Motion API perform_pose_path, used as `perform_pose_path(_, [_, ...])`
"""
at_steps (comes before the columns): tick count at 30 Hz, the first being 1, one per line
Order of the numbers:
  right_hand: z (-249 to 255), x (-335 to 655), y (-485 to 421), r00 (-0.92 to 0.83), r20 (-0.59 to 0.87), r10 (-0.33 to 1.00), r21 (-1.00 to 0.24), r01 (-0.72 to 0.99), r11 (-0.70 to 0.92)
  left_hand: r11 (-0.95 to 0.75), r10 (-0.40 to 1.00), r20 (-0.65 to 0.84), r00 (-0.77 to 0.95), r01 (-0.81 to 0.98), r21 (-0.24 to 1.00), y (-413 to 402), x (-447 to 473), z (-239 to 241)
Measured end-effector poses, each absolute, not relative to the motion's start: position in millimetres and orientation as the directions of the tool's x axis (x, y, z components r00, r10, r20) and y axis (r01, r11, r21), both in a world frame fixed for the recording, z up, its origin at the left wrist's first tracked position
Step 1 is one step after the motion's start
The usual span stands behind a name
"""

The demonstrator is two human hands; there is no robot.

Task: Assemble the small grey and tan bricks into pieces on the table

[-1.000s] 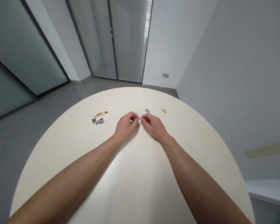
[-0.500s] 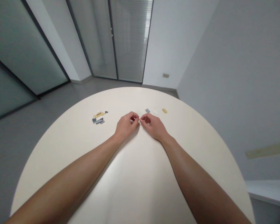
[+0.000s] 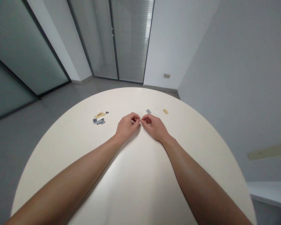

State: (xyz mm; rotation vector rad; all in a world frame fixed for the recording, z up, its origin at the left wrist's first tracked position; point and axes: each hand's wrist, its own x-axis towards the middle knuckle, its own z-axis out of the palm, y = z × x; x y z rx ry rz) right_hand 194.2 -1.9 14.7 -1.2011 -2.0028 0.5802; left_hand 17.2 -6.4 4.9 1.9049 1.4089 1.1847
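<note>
My left hand [image 3: 128, 125] and my right hand [image 3: 155, 126] meet above the middle of the round white table [image 3: 140, 175]. Thumb and fingers of each are pinched, tip to tip with the other hand. Whatever sits between the fingertips is too small and too covered to make out. Just beyond my right hand lie a small grey piece [image 3: 148, 111], a white piece [image 3: 156, 112] and a tan piece [image 3: 165, 111].
Left of my hands is a loose cluster of small pieces: tan ones [image 3: 99, 115], grey ones [image 3: 99, 121] and a dark one [image 3: 107, 112]. Past the table's far edge stand glass panels [image 3: 128, 40] and a white wall [image 3: 178, 37].
</note>
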Motion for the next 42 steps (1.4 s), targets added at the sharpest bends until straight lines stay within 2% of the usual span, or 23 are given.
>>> perform_pose_path(42, [15.1, 193.8, -1.7, -0.33, 0.345, 0.879, -0.673, 0.565, 0.477, -0.347, 0.933, 0.343, 0.108, 0.525, 0.778, -8.4, 18.5, 8.6])
